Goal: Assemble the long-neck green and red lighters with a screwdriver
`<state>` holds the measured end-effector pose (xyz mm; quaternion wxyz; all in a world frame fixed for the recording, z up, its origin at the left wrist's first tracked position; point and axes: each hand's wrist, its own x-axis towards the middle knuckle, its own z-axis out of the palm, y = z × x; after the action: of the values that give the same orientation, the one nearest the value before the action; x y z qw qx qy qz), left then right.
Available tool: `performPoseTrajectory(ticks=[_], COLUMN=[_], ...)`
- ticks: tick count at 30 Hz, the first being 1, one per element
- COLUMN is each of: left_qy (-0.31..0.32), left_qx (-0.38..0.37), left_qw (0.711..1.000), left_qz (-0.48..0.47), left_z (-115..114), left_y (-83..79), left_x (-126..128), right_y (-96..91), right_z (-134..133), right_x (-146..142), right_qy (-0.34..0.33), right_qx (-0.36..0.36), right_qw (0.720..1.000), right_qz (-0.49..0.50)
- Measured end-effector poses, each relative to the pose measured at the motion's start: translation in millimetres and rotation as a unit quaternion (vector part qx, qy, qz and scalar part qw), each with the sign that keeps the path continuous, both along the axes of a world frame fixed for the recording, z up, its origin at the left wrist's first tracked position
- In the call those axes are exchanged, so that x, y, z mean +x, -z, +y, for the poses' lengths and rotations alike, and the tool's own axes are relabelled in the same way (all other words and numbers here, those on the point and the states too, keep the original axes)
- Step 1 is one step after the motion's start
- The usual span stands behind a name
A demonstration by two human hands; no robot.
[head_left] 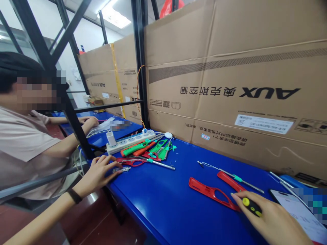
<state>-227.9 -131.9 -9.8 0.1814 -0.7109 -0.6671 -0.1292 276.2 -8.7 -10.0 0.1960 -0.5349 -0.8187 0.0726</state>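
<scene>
Blue tabletop (pixel 163 200) is backed by printed cardboard (pixel 230 73); black-and-yellow handle (pixel 252 207) is held in the grip of the right hand (pixel 272 214), beside a red shell (pixel 204 188); clear plastic piece (pixel 125 169), near the tabletop's edge, is touched by the left hand (pixel 100 172); whether gripped cannot be told.

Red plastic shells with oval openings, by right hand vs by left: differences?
The right-side shell shows no tube; the left-side shell has a silver metal tube extending from it. The right-side shell lies apart from the parts pile; the left-side shell lies at its edge. Both are red with an oval opening.
</scene>
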Motion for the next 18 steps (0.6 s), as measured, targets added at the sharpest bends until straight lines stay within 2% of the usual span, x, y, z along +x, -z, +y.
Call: performPoseTrajectory(ticks=[2, 4, 8, 13, 16, 18], left_qy=[0.030, 0.062, 0.120, 0.173, 0.204, 0.210], left_qx=[-0.030, -0.059, -0.067, -0.042, -0.040, -0.035], left_qw=[0.999, 0.994, 0.986, 0.982, 0.978, 0.976], left_qz=[-0.028, -0.064, -0.093, -0.070, -0.035, -0.032], left_z=[-2, -3, 13, 74, 113, 132], left_y=[-3.6, -7.0, -6.6, -0.4, 2.6, 4.6], left_x=[8, 29, 96, 178, 206, 216], right_y=[-0.8, -0.7, 2.2, 5.8, 8.9, 12.3], right_z=[0, 0, 1, 0, -2, -4], right_x=[0, 0, -2, -3, -7, -11], right_qy=[0.018, 0.024, -0.020, -0.012, -0.029, -0.048], right_qx=[-0.011, -0.026, -0.043, -0.009, 0.010, 0.017], right_qw=[1.000, 0.999, 0.999, 1.000, 0.999, 0.998], right_qz=[-0.001, -0.004, -0.002, 0.019, 0.036, 0.045])
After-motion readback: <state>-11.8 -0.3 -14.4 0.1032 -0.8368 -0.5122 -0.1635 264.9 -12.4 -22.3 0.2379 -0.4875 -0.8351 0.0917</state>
